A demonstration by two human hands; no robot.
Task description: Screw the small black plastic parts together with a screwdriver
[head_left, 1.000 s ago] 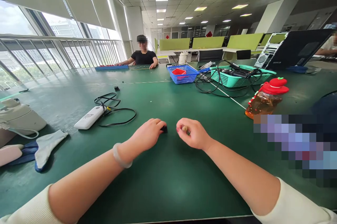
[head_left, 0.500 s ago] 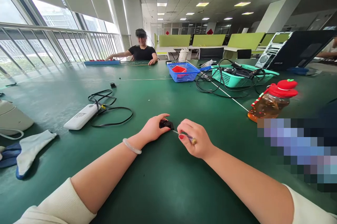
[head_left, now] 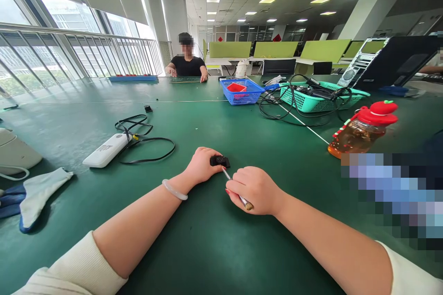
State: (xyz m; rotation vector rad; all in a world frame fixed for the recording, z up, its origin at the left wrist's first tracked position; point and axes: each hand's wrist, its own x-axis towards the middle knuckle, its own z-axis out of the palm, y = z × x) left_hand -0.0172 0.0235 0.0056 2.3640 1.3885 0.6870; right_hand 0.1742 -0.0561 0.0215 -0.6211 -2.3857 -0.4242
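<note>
My left hand [head_left: 203,165] is closed around one side of a small black block-shaped part [head_left: 220,161], whose kind I cannot make out. The part rests at the tabletop, its right end showing past my fingers. Slightly nearer to me, my right hand [head_left: 254,189] is wrapped round a slim screwdriver [head_left: 246,202] with a thin metal shaft and a brownish handle end. Its shaft slants up and left, and the tip meets the near side of the black part by my left thumb; whether it touches is too small to tell.
On the green table [head_left: 194,249] lie a white power bank [head_left: 107,149] with a black cable, and a glove [head_left: 44,195] at left. A blue basket [head_left: 242,96], a teal basket [head_left: 311,103] with cables and a red-lidded bottle [head_left: 363,131] stand right. A person [head_left: 187,62] sits opposite.
My right hand has turned and dropped slightly, so the screwdriver points more steeply up-left. More of the black part shows beside my left fingers. The person opposite has drawn an arm in.
</note>
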